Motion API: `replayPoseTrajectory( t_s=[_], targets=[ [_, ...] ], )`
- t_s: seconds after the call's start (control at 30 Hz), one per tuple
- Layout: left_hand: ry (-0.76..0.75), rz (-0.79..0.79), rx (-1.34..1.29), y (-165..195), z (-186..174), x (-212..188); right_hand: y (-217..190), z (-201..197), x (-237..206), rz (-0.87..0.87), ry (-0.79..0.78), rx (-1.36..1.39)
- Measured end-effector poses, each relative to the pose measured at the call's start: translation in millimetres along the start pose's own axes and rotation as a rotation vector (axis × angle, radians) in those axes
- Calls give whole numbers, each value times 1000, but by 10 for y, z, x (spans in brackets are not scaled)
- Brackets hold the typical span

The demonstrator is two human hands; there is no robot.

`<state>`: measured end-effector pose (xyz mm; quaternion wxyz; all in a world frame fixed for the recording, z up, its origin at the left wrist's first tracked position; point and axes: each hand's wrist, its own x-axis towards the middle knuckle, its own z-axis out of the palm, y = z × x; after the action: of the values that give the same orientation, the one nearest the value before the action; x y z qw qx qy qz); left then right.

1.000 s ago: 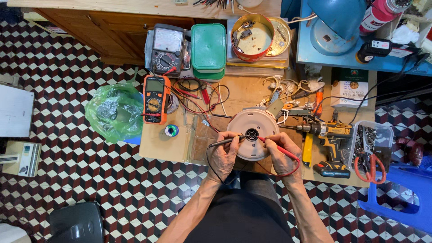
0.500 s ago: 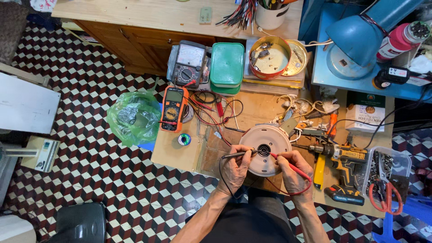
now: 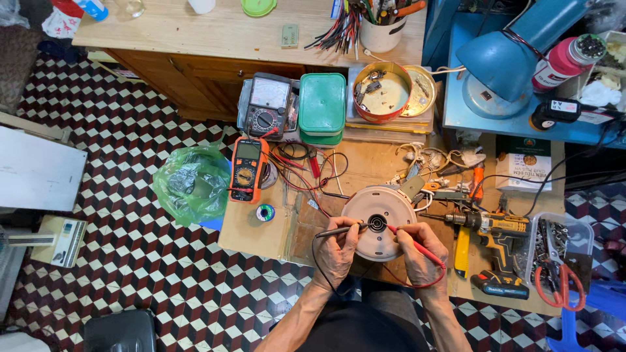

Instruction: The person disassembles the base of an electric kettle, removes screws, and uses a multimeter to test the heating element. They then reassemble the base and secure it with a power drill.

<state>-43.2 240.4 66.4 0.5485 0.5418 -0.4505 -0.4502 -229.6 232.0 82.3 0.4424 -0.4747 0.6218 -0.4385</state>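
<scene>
The person's left hand is gripping a thin black probe, and the right hand is gripping a red probe. Both tips are meeting at the dark centre socket of the round white plastic base, which is lying on the wooden table. This seems to be the measuring step; next, the tips need steady contact while the person is reading the orange digital multimeter.

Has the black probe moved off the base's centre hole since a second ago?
No. The black probe in the left hand still points at the centre hole of the white base; only the camera shifted.
</scene>
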Motion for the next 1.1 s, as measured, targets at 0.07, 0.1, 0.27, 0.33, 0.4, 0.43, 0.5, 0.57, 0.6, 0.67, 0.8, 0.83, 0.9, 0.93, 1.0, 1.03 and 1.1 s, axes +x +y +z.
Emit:
replayPoseTrajectory(
  t_s=[0.07, 0.1, 0.27, 0.33, 0.4, 0.43, 0.5, 0.57, 0.6, 0.67, 0.8, 0.83, 0.9, 0.93, 1.0, 1.03, 1.1],
  targets=[
    [29, -76, -100, -24, 6, -14, 44, -38, 1, 95, 14, 254],
    [48, -148, -225, -38, 12, -10, 64, -67, -5, 113, 9, 302],
    [332, 28, 25, -41, -73, 238, 90, -195, -103, 91, -41, 368],
    [345, -37, -261, -33, -26, 550, 60, -219, -146, 108, -79, 333],
    [265, -14, 56, -24, 100, 783, 21, -252, -172, 107, -137, 320],
    [228, -1, 215, -23, 160, 837, 8, -279, -192, 101, -174, 321],
    [70, 46, 368, -41, 286, 869, 16, -370, -261, 78, -177, 325],
    [10, -1, 443, -76, 352, 853, 92, -515, -348, 44, -113, 333],
    [27, -76, 443, -101, 350, 812, 176, -579, -336, 101, 10, 218],
    [47, -127, 397, -156, 324, 759, 412, -705, -257, 217, 245, -13],
    [76, -85, 344, -235, 201, 705, 950, -1025, 250, -262, 13, -721],
    [92, -90, 364, -241, 164, 678, 1050, -1019, 388, -353, 6, -826],
    [95, -151, 395, -232, 101, 609, 1130, -940, 578, -223, -6, -635],
    [96, -182, 411, -219, 69, 568, 1114, -810, 719, 6, -14, -338],
    [107, -100, 352, -192, 53, 468, 988, -540, 970, 466, -58, 125],
    [111, -59, 324, -174, 49, 408, 898, -411, 1064, 699, -88, 289],
    [102, -31, 319, -132, 38, 275, 717, -83, 1242, 797, -226, 187]
  ],
)
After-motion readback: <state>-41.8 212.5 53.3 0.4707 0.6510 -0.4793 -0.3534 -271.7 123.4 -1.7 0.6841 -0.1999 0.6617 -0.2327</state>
